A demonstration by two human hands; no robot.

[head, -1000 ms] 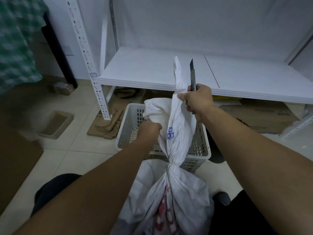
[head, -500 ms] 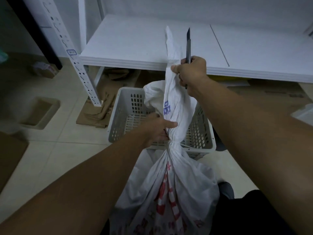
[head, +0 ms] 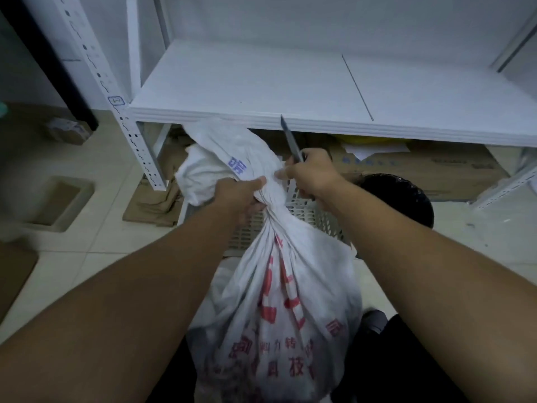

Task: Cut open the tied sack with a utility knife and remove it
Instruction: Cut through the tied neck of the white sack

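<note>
The sack stands upright on the floor between my knees, white with red print, its long axis running from the fat bottom near me up to a tied neck. Above the knot, the loose top flops away to the left, toward the shelf leg. My left hand is closed around the neck right at the knot, fingers wrapped on the gathered cloth. My right hand sits just beside it on the other side of the neck, fist closed on the knife and pinching a bit of the cloth too. The knife's blade sticks up out of my fist, leaning slightly left, its tip pointing at the front edge of the shelf. It is not touching the sack's cloth. Behind the sack is a white slotted basket, and to its right a black bin. Flattened cardboard lies on the tiles under the shelf.
</note>
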